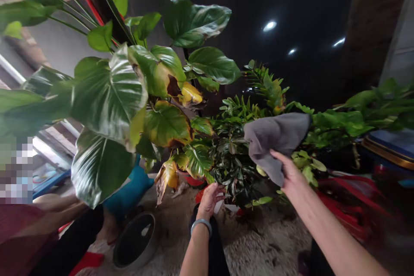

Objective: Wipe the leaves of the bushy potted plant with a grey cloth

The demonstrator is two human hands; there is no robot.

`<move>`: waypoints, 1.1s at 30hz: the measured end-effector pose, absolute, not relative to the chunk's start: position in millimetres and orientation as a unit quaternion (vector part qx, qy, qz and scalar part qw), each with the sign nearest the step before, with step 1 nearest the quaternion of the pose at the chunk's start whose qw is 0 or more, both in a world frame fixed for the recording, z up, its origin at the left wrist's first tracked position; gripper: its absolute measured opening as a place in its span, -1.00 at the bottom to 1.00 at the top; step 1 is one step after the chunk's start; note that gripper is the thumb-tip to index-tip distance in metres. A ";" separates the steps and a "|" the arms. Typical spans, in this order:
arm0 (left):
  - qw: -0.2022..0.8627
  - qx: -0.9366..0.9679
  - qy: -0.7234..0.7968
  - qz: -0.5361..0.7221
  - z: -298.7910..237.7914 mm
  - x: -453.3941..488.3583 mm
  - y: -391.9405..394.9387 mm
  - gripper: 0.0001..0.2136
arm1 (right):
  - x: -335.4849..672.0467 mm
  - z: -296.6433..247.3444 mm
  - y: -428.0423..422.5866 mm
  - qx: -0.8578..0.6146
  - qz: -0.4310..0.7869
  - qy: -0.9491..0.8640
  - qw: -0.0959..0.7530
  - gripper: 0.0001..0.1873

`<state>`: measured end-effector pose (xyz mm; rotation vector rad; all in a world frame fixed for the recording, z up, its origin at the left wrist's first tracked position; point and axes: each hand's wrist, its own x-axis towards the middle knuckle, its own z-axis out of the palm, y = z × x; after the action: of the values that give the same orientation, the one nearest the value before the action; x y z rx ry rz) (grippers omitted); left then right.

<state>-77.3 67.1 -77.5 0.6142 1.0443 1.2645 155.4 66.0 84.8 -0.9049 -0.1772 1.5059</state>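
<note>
A grey cloth (274, 138) hangs bunched from my right hand (291, 177), whose fingers are closed on its lower edge. Behind the cloth are leafy green plants (336, 123). Lower and to the left, my left hand (211, 198) has its fingers loosely apart and holds nothing that I can see; a bracelet (201, 224) is round that wrist. Its fingertips are close to the tip of a yellow-green leaf (199, 159) and a dark small-leaved plant (234, 168). Whether they touch a leaf I cannot tell. A browned, curled leaf (168, 177) droops further left.
A large-leaved plant (108, 90) fills the left side. A round bucket (134, 241) stands on the dirty floor (249, 246). Another person's arm (61, 213) shows at lower left. Red plastic things (352, 207) lie at right, before a dark glossy panel (258, 4).
</note>
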 end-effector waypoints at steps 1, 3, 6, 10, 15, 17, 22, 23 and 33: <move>0.640 0.270 0.458 0.554 -78.2 -77.2 67.3 -0.53 | 149.1 78.0 61.2 -0.412 0.676 -0.068 0.607 -0.75; 0.639 0.271 0.460 0.555 -79.7 -77.3 67.5 -0.52 | 142.1 56.3 38.3 -0.454 0.699 -0.044 0.551 -0.80; 0.636 0.270 0.459 0.558 -80.6 -77.1 67.3 -0.53 | 154.1 25.6 -6.1 -0.498 0.704 -0.034 0.505 -0.76; 0.640 0.252 0.456 0.564 -76.7 -75.1 67.3 -0.54 | 192.3 30.3 -14.1 -0.500 0.666 -0.054 0.551 -0.67; 0.640 0.240 0.460 0.566 -71.9 -69.8 67.9 -0.52 | 192.1 57.4 45.8 -0.469 0.568 -0.058 0.674 -0.70; 0.639 0.240 0.460 0.567 -72.8 -68.9 68.0 -0.52 | 174.8 48.7 48.0 -0.486 0.586 -0.042 0.646 -0.75; 0.635 0.254 0.459 0.567 -79.4 -72.0 69.4 -0.56 | 149.0 -0.1 -24.6 -0.529 0.697 -0.082 0.477 -0.77; 0.633 0.257 0.461 0.566 -80.2 -72.8 69.6 -0.57 | 153.0 -4.7 -40.0 -0.523 0.703 -0.103 0.470 -0.73; 0.626 0.259 0.459 0.574 -75.3 -70.4 68.5 -0.57 | 208.0 28.1 -26.5 -0.522 0.622 0.081 0.578 -0.80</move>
<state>-70.4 68.5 -75.3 0.5937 1.0527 1.3171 208.0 -26.5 28.1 -1.2206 0.1885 1.4561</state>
